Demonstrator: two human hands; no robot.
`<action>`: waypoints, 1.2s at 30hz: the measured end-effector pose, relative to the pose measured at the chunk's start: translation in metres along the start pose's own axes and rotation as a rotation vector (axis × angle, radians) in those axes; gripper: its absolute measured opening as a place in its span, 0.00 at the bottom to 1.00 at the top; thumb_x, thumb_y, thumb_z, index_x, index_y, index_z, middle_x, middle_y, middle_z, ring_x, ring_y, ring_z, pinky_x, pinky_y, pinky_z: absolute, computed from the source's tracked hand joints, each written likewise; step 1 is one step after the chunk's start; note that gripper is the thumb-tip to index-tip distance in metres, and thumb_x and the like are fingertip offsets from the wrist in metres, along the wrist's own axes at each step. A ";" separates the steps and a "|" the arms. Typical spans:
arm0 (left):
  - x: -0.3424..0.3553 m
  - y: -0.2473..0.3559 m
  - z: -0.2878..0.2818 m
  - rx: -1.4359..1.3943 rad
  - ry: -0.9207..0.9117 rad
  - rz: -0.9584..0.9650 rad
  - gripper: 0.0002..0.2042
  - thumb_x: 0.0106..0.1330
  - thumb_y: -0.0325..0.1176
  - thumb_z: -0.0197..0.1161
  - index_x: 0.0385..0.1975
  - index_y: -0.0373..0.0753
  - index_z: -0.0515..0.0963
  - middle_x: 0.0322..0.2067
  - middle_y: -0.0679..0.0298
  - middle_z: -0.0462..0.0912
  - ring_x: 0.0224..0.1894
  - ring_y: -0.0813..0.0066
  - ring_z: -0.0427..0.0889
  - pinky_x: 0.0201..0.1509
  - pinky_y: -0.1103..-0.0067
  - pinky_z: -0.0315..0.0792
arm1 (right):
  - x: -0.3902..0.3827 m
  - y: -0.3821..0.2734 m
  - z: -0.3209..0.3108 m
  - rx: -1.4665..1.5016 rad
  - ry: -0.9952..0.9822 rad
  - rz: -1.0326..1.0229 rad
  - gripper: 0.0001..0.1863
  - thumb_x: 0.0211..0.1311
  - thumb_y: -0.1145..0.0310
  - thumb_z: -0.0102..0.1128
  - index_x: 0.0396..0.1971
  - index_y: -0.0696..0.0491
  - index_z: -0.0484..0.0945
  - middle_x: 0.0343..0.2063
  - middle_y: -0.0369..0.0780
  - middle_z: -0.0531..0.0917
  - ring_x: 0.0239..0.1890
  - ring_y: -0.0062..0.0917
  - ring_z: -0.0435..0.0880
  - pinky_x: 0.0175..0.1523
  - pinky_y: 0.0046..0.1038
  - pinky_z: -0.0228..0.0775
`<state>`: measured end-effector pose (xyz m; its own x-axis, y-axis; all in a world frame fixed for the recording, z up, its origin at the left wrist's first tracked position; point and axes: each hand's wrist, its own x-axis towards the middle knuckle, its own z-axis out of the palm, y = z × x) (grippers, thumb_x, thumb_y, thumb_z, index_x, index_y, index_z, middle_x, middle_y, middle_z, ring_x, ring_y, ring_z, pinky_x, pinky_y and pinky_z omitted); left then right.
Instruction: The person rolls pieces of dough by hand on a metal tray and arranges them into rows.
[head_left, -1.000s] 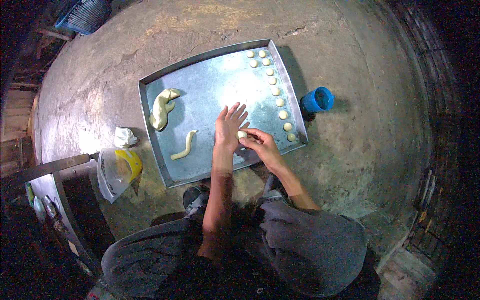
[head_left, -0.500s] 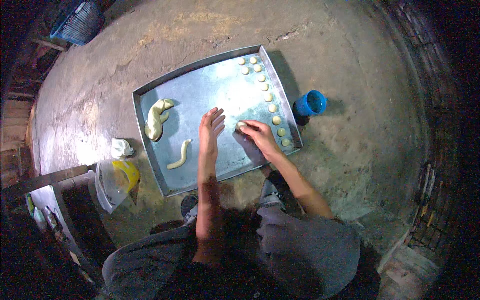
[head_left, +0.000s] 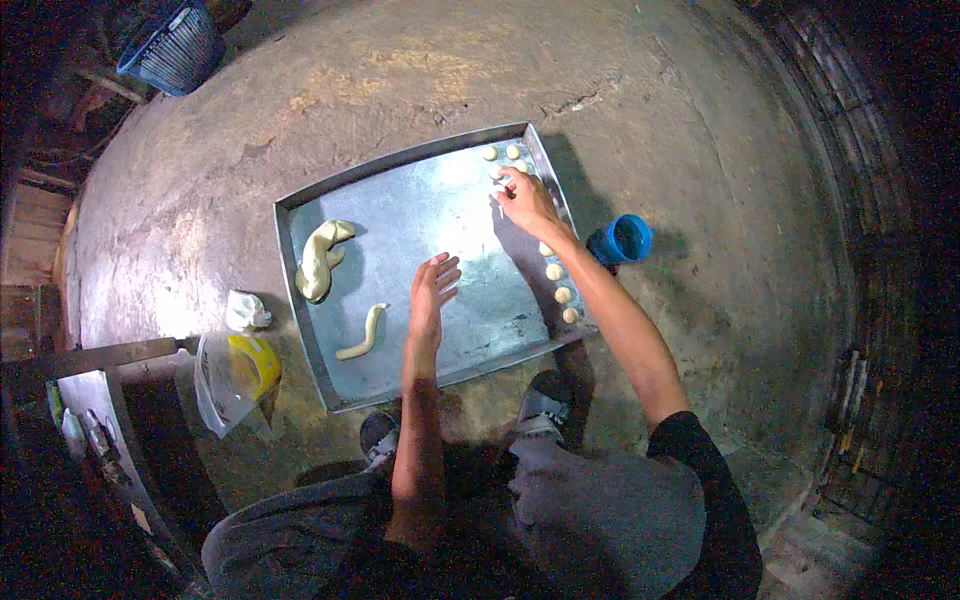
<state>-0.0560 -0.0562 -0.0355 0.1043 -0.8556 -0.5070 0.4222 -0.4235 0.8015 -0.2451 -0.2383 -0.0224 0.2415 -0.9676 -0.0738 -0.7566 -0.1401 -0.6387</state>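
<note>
A shallow metal tray (head_left: 400, 230) lies on the floor in front of me. My right hand (head_left: 530, 208) reaches to its far right part, thumb and fingers pinched around a small pale dough ball (head_left: 500, 188), which the fingers partly cover. Beside it run several round dough balls (head_left: 554, 272) along the right edge; my hand and wrist hide some of them. My left hand (head_left: 434, 288) hovers over the middle of the tray, fingers apart and holding nothing. To its left lie a thin dough rope (head_left: 366, 335) and a thick, folded lump of dough (head_left: 318, 265).
A blue cup (head_left: 630, 238) stands on the floor right of the tray. At left are a crumpled white bag (head_left: 246, 311), a clear bag with yellow (head_left: 238, 372) and a wooden piece of furniture (head_left: 100, 360). A blue basket (head_left: 172, 52) sits far left.
My right hand has moved from the tray's middle to the far right row, carrying the dough ball. My left hand stays open over the tray. The view has tilted slightly.
</note>
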 end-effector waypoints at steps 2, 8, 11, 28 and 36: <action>-0.001 -0.001 0.005 0.010 -0.001 -0.023 0.30 0.76 0.54 0.48 0.66 0.35 0.69 0.63 0.50 0.76 0.65 0.53 0.75 0.68 0.60 0.66 | 0.005 0.002 0.003 -0.040 -0.007 0.027 0.23 0.60 0.64 0.68 0.54 0.53 0.78 0.39 0.47 0.85 0.47 0.43 0.84 0.54 0.43 0.75; -0.005 -0.001 0.013 0.050 0.015 -0.026 0.30 0.76 0.54 0.49 0.65 0.34 0.69 0.63 0.50 0.77 0.65 0.53 0.76 0.66 0.60 0.68 | 0.007 0.002 0.008 -0.170 0.076 -0.005 0.23 0.61 0.64 0.66 0.55 0.53 0.77 0.42 0.48 0.84 0.49 0.45 0.82 0.56 0.44 0.74; 0.000 -0.003 0.016 0.071 0.034 -0.020 0.30 0.76 0.55 0.50 0.65 0.34 0.70 0.62 0.50 0.77 0.64 0.54 0.76 0.65 0.61 0.69 | -0.001 0.003 0.007 -0.258 0.228 -0.057 0.22 0.61 0.65 0.65 0.55 0.53 0.77 0.42 0.49 0.84 0.48 0.46 0.82 0.55 0.45 0.74; 0.142 0.002 0.074 0.814 -0.022 0.379 0.23 0.69 0.29 0.55 0.64 0.32 0.72 0.48 0.47 0.87 0.50 0.56 0.87 0.56 0.67 0.77 | -0.044 0.010 0.007 0.255 -0.004 0.363 0.36 0.67 0.63 0.59 0.71 0.58 0.58 0.32 0.52 0.88 0.34 0.45 0.89 0.49 0.44 0.80; 0.141 0.012 0.089 0.863 -0.033 0.283 0.20 0.71 0.33 0.56 0.61 0.35 0.77 0.49 0.48 0.86 0.50 0.56 0.87 0.56 0.67 0.78 | -0.040 0.002 0.033 0.206 0.063 0.355 0.39 0.64 0.64 0.57 0.73 0.56 0.56 0.37 0.58 0.85 0.40 0.54 0.86 0.46 0.51 0.77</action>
<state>-0.1168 -0.2081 -0.0688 0.0699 -0.9640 -0.2564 -0.4379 -0.2606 0.8604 -0.2363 -0.1931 -0.0466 -0.0550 -0.9601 -0.2741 -0.6473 0.2434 -0.7223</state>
